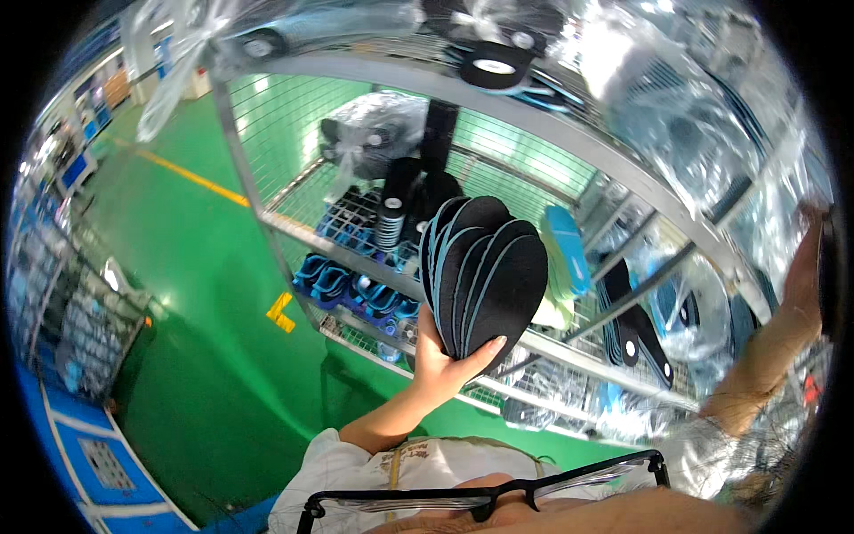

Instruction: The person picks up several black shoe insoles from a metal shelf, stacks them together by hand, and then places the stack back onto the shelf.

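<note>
Green factory floor (205, 320) with a yellow line (191, 176) across it, seen from above at the left. Tall wire-mesh shelving rack (498, 116) on a grey metal frame, filling the middle and right. Clear plastic bags (676, 107) of dark goods piled on the top shelf. More bagged and loose insoles, blue (356, 289) and black (636, 334), lying on the lower shelves. Fanned stack of black insoles (485, 276) with light blue edges, held upright in front of the rack at centre. Left hand (445, 356) gripping the bottom of that stack, fingers (489, 347) curled round its front, thumb behind. Right hand (805, 276) raised at the far right edge against the rack, beside a dark strip; hard to tell whether its fingers are grasping anything. Black-rimmed glasses (485, 494) at the bottom edge.
</note>
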The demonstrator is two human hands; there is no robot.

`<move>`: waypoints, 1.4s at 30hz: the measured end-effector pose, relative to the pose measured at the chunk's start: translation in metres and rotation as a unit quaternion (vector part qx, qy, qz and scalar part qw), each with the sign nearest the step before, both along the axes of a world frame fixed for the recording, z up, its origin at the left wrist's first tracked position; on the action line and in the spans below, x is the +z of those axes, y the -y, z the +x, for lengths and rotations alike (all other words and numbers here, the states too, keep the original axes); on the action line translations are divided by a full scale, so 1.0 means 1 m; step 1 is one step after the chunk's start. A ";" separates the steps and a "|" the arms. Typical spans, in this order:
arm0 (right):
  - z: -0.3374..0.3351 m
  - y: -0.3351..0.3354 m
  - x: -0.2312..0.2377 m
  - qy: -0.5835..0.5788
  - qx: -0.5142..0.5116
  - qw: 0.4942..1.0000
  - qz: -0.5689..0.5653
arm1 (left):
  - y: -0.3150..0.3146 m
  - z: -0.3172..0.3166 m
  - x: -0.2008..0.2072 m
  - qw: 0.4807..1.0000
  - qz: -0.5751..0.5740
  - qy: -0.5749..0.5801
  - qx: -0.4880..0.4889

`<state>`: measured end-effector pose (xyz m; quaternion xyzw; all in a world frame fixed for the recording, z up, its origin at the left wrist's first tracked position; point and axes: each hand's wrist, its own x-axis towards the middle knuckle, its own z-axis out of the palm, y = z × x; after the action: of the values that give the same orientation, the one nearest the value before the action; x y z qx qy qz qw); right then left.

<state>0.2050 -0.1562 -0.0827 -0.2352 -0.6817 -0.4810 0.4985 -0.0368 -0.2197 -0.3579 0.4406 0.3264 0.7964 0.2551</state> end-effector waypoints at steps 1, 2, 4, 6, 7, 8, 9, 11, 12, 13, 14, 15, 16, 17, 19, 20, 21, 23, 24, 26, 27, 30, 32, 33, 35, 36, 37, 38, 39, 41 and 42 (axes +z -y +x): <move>-0.001 0.007 -0.043 0.050 -0.101 0.993 0.019 | -0.001 0.009 0.005 1.000 0.005 -0.020 -0.023; -0.013 -0.007 -0.090 0.132 0.113 0.927 -0.333 | 0.002 0.002 0.004 0.998 -0.006 -0.054 0.011; -0.023 0.008 -0.160 0.112 0.240 0.712 -0.650 | 0.000 0.022 0.004 0.997 -0.013 -0.053 -0.058; -0.008 0.023 -0.236 -0.087 0.272 0.642 -0.712 | 0.000 0.052 0.008 0.990 -0.024 -0.051 -0.132; -0.004 0.035 -0.255 -0.128 0.343 0.633 -0.682 | -0.002 0.065 0.008 0.984 -0.014 -0.088 -0.152; 0.000 0.049 -0.267 -0.181 0.372 0.629 -0.658 | -0.002 0.079 0.007 0.977 -0.002 -0.127 -0.171; 0.003 0.061 -0.279 -0.257 0.366 0.621 -0.644 | -0.005 0.093 0.000 0.971 -0.005 -0.135 -0.196; 0.007 0.077 -0.288 -0.336 0.309 0.714 -0.530 | -0.016 0.120 -0.029 0.960 -0.085 -0.084 -0.252; 0.016 0.084 -0.288 -0.300 0.217 0.791 -0.487 | -0.013 0.138 -0.032 0.922 -0.201 0.063 -0.324; 0.027 0.091 -0.292 -0.310 0.193 0.795 -0.484 | -0.014 0.153 -0.030 0.883 -0.226 0.105 -0.397; 0.035 0.099 -0.292 -0.324 0.155 0.820 -0.446 | -0.018 0.169 -0.034 0.869 -0.242 0.088 -0.423; 0.044 0.106 -0.294 -0.337 0.114 0.841 -0.407 | -0.021 0.186 -0.034 0.852 -0.260 0.071 -0.449; 0.055 0.112 -0.291 -0.327 0.057 0.857 -0.394 | -0.020 0.203 -0.029 0.810 -0.273 0.095 -0.511; 0.066 0.117 -0.296 -0.333 0.021 0.871 -0.360 | -0.017 0.219 -0.019 0.763 -0.290 0.118 -0.566; 0.078 0.129 -0.294 -0.333 -0.020 0.889 -0.314 | -0.020 0.247 -0.027 0.686 -0.319 0.161 -0.634; 0.088 0.135 -0.294 -0.347 -0.047 0.892 -0.285 | -0.018 0.266 -0.027 0.667 -0.334 0.128 -0.654; 0.097 0.139 -0.295 -0.365 -0.047 0.892 -0.263 | -0.016 0.281 -0.026 0.651 -0.346 0.095 -0.669; 0.114 0.152 -0.297 -0.367 -0.087 0.887 -0.266 | -0.016 0.310 -0.035 0.629 -0.343 0.024 -0.697; 0.121 0.154 -0.300 -0.382 -0.085 0.887 -0.243 | -0.017 0.325 -0.039 0.614 -0.317 0.002 -0.723; 0.135 0.159 -0.301 -0.403 -0.117 0.878 -0.228 | -0.013 0.350 -0.039 0.577 -0.301 -0.013 -0.759; 0.141 0.161 -0.303 -0.416 -0.137 0.872 -0.218 | -0.008 0.361 -0.030 0.557 -0.312 -0.007 -0.770; 0.161 0.173 -0.304 -0.401 -0.188 0.864 -0.239 | -0.009 0.394 -0.040 0.520 -0.336 -0.034 -0.784; 0.170 0.176 -0.307 -0.408 -0.211 0.859 -0.225 | -0.010 0.414 -0.043 0.498 -0.349 -0.067 -0.791; 0.174 0.177 -0.309 -0.411 -0.217 0.857 -0.221 | -0.010 0.422 -0.044 0.488 -0.355 -0.084 -0.793; 0.182 0.177 -0.312 -0.424 -0.217 0.857 -0.196 | -0.010 0.433 -0.049 0.469 -0.367 -0.115 -0.795; 0.186 0.178 -0.312 -0.427 -0.220 0.855 -0.196 | -0.008 0.437 -0.054 0.486 -0.370 -0.095 -0.786; 0.188 0.178 -0.313 -0.431 -0.217 0.854 -0.195 | -0.007 0.439 -0.056 0.483 -0.372 -0.097 -0.787; 0.192 0.178 -0.313 -0.434 -0.214 0.853 -0.195 | -0.006 0.442 -0.054 0.484 -0.368 -0.085 -0.789; 0.193 0.177 -0.315 -0.436 -0.215 0.852 -0.195 | -0.006 0.444 -0.054 0.486 -0.364 -0.073 -0.791; 0.194 0.171 -0.319 -0.472 -0.189 0.845 -0.164 | -0.010 0.446 -0.060 0.490 -0.329 -0.086 -0.803; 0.193 0.170 -0.320 -0.470 -0.188 0.847 -0.163 | -0.013 0.447 -0.066 0.488 -0.338 -0.083 -0.800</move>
<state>0.3980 -0.3261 -0.4026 -0.6348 -0.3769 -0.2789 0.6141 0.4098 -0.2069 -0.4240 0.4562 0.0974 0.0372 0.8837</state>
